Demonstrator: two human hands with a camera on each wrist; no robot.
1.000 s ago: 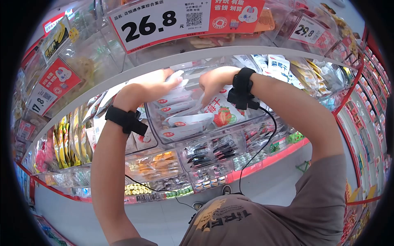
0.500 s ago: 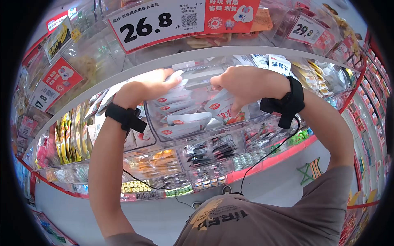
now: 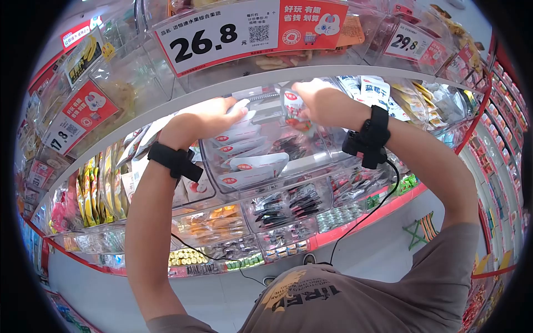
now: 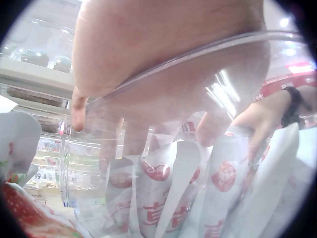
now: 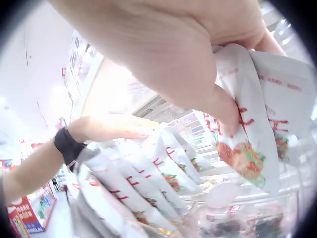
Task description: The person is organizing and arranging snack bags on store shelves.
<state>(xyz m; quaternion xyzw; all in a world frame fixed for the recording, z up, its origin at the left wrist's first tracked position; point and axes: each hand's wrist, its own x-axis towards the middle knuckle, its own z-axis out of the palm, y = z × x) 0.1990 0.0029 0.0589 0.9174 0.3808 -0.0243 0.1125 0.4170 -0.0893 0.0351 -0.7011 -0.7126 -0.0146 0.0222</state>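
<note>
In the clear bin (image 3: 244, 187), white strawberry packets (image 3: 258, 164) stand in a leaning row on the left. My left hand (image 3: 208, 121) lies over the row's far end, fingers extended and thumb at a packet's top; the left wrist view shows the fingers (image 4: 133, 134) through clear plastic. My right hand (image 3: 333, 108) holds white packets (image 3: 292, 102) above the bin's right part. In the right wrist view the thumb presses on the front of the held packets (image 5: 247, 148), more than one overlapping; the other fingers are mostly hidden behind them.
A shelf edge (image 3: 266, 72) with a large price tag (image 3: 222, 36) runs above both hands. Blueberry packets (image 3: 375, 91) stand to the right, yellow packets (image 3: 89, 191) to the left. Lower bins hold orange (image 3: 214, 221) and dark packets (image 3: 302, 200). A cord (image 3: 372, 222) hangs from the right wrist.
My right hand first moved right, then back slightly left and up, now lifting packets from the bin's right part, where dark packets below show through. The left hand has barely moved.
</note>
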